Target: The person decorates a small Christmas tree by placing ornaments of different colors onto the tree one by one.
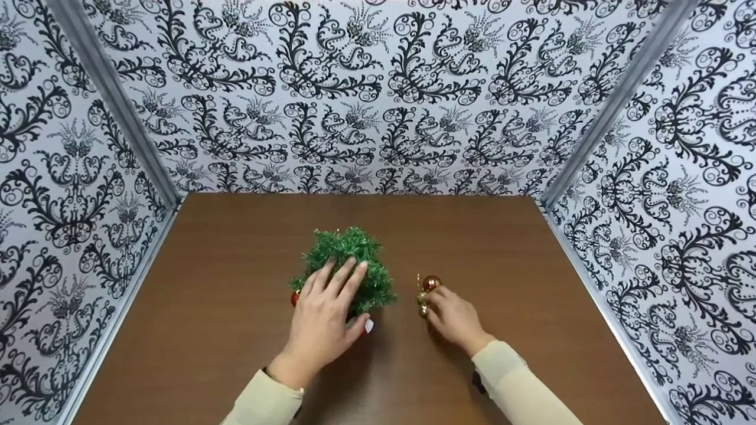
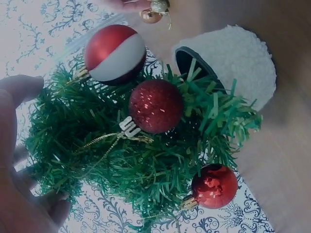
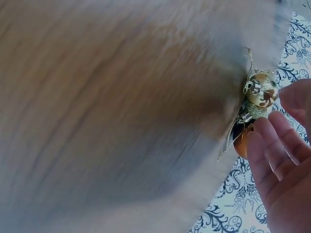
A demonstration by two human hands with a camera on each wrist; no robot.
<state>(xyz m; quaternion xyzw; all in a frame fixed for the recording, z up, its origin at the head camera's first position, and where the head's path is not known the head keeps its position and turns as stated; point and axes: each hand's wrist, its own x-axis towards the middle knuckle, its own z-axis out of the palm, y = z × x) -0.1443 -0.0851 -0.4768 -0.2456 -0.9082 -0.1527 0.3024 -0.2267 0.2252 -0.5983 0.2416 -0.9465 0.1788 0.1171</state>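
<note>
A small green artificial Christmas tree (image 1: 378, 277) stands on the table, with the left hand (image 1: 325, 313) resting over it, fingers spread and nearly straight. In the left wrist view the tree carries a red-and-white bauble (image 2: 115, 54), a glittery dark red bauble (image 2: 156, 106) and a shiny red bauble (image 2: 214, 186). Its white fuzzy base (image 2: 243, 63) has a dark rim. To the tree's right, the right hand (image 1: 456, 316) touches a small row of gold-toned baubles: a copper one (image 1: 432, 283), a glittery one (image 3: 257, 110) and a shiny one (image 3: 263, 91). Its fingers are extended against them.
The brown wooden table (image 1: 236, 248) lies beneath everything. Black-and-white patterned walls (image 1: 378, 130) enclose its back and both sides, with grey metal strips (image 1: 620, 94) at the corners. Thin gold hanging strings (image 3: 225, 145) trail from the baubles.
</note>
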